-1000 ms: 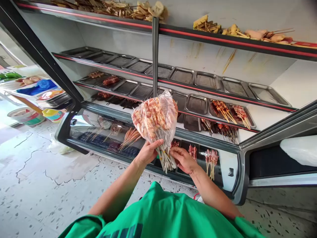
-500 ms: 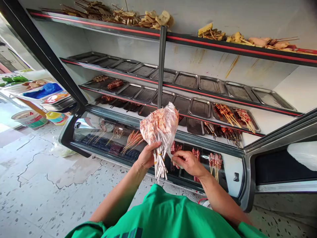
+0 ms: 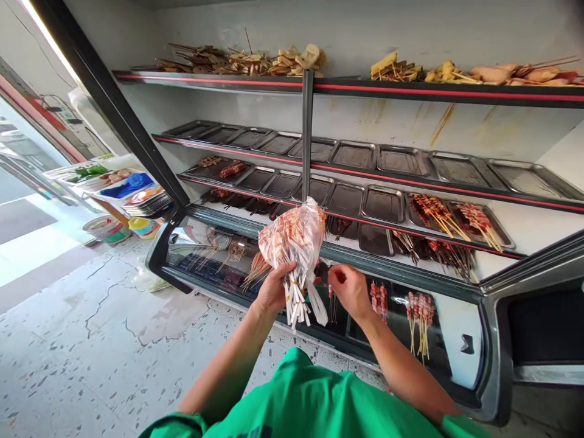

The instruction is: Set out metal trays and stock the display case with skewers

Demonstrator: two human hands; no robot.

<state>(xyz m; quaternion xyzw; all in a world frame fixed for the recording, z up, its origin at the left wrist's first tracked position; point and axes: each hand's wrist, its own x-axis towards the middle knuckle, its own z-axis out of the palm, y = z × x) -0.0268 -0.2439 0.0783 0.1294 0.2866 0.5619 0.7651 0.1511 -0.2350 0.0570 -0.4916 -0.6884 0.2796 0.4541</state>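
Observation:
A bundle of meat skewers [image 3: 283, 238] in a clear plastic bag [image 3: 312, 222] is held up in front of my chest. The meat points up and the pale stick ends hang below, with yellow bands around some of them. My left hand [image 3: 274, 287] is closed around the bundle from the left, just under the meat. To the right of the bag, apart from it, is my right hand [image 3: 350, 291]; its fingers are curled in and no object shows in them. Between the hands the loose tail of the bag hangs down.
An open display case fills the front, with metal trays [image 3: 351, 155] on its shelves. Piled skewers [image 3: 205, 59] lie on the top shelf, and meat skewers [image 3: 438, 216] lie lower right. A curved glass front [image 3: 219, 255] slopes below. Tubs and a bucket [image 3: 107, 230] stand left.
My right hand has let go of the bag's tail and moved up and right, away from it. The tail now hangs loose. The view has turned slightly left and up.

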